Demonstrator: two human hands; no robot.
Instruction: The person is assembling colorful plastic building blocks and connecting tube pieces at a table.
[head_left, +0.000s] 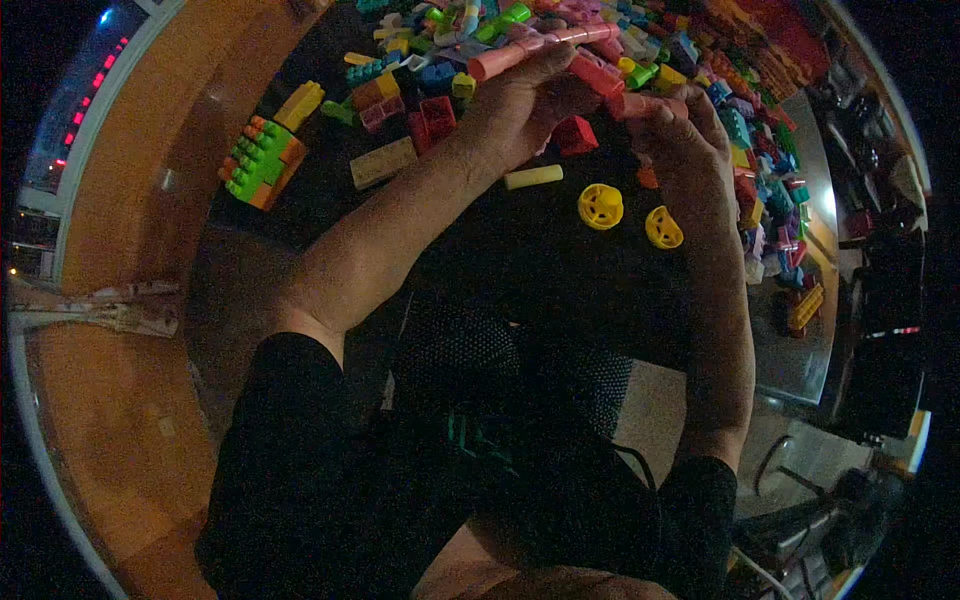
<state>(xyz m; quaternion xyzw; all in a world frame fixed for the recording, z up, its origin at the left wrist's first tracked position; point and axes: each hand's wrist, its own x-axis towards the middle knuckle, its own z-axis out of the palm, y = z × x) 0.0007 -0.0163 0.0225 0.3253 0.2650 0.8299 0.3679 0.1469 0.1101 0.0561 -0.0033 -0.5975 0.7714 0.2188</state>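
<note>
Above the far part of the dark table, my left hand (530, 105) is closed around a pink-red plastic tube assembly (497, 60). One long tube runs across it, and a shorter branch slants toward my right hand (688, 130). My right fingers pinch a pink-red tube piece (640, 106) at the end of that branch; whether the two are joined I cannot tell. Below my hands lie a yellow wheel-like piece (600, 207), a second yellow piece (664, 228) and a cream stick (534, 177). A red block (575, 135) sits between my forearms.
A heap of mixed toy blocks (740, 125) spreads over the far and right sides of the table. At the left stand a green-and-orange block stack (262, 160) and a yellow block (299, 106). A tan block (383, 163) lies beside my left forearm.
</note>
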